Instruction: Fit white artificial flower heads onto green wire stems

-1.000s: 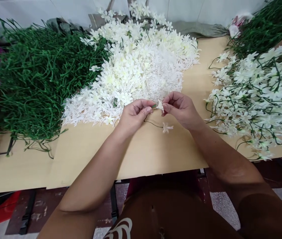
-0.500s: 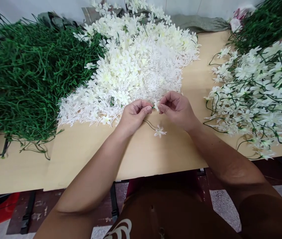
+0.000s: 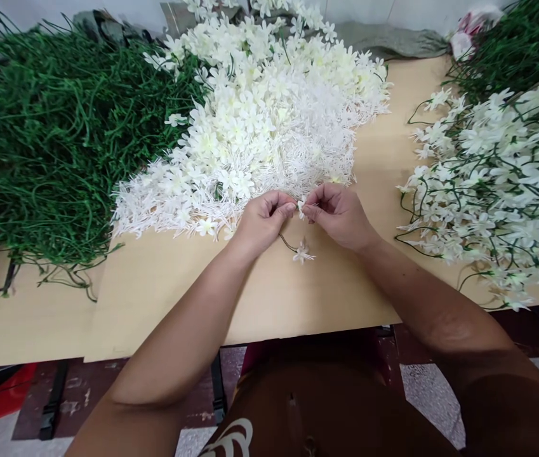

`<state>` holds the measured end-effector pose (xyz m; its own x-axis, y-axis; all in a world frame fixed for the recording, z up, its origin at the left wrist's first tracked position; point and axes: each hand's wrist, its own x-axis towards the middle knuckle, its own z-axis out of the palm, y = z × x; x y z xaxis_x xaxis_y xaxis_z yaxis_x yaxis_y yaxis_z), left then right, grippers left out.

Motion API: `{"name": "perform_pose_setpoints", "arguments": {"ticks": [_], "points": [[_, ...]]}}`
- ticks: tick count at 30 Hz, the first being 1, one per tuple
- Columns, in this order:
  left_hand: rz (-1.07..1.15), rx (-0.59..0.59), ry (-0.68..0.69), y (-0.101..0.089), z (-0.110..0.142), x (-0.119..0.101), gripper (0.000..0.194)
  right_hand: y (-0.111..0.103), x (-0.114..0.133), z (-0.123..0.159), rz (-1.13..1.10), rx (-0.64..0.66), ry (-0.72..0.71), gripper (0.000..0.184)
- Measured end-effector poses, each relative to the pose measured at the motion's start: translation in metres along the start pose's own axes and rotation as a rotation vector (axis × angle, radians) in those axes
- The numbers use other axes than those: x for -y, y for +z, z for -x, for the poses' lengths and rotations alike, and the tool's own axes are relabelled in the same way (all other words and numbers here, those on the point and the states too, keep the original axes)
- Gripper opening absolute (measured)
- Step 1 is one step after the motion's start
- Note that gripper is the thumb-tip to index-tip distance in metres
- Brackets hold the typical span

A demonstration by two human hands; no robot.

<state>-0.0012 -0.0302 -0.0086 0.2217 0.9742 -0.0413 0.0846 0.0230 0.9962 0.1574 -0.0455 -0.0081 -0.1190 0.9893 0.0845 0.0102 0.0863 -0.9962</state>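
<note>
My left hand (image 3: 269, 219) is closed in a pinch on a green artificial flower stem (image 3: 287, 242), most of it hidden by the fingers. One branch of it hangs below the hand and carries a white flower (image 3: 303, 252). Between my two hands a small white artificial flower (image 3: 301, 209) sits at the stem's other tip. My right hand (image 3: 338, 214) pinches that flower between thumb and forefinger. Just beyond both hands lies a heap of loose white flowers (image 3: 250, 127).
A large pile of green stems (image 3: 59, 139) lies on the left. At the right is a pile of white flowers on stems (image 3: 498, 190), with more green stems (image 3: 512, 57) behind it. Everything rests on a tan board-covered table (image 3: 164, 298) against a tiled wall.
My hands have come closer together, the right one moving left toward the stem tip. The hanging flower has swung slightly left and down. The view has shifted a little.
</note>
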Motion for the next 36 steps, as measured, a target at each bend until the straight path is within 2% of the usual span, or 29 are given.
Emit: {"name": "perform_pose_setpoints", "arguments": {"ticks": [5,10,15,18,25,28,33,36], "points": [[-0.091,-0.021,-0.014,0.001,-0.001,0.000,0.012,0.002,-0.006,0.000,-0.021,-0.018,-0.007,0.034],[-0.139,-0.026,0.022,0.002,-0.001,0.002,0.013,0.003,-0.008,0.001,0.051,-0.036,-0.048,0.018],[-0.081,-0.036,0.011,0.004,-0.002,0.004,0.016,0.005,-0.005,0.002,0.136,-0.041,-0.079,0.009],[-0.034,-0.008,0.003,0.003,-0.002,0.006,0.017,0.007,-0.004,0.002,0.159,-0.043,-0.075,0.010],[-0.079,0.009,0.003,0.001,-0.002,0.003,0.012,0.006,-0.006,0.002,0.136,-0.054,-0.063,0.013],[-0.055,0.029,-0.031,0.000,-0.001,0.000,0.011,0.004,-0.007,0.000,0.089,-0.087,-0.042,0.013],[0.019,0.068,-0.070,-0.003,-0.001,-0.002,0.023,0.003,-0.010,-0.003,-0.068,-0.073,0.037,0.021],[-0.030,0.074,-0.078,-0.007,0.000,-0.004,0.021,0.003,-0.010,-0.003,-0.127,-0.068,0.064,0.026]]}}
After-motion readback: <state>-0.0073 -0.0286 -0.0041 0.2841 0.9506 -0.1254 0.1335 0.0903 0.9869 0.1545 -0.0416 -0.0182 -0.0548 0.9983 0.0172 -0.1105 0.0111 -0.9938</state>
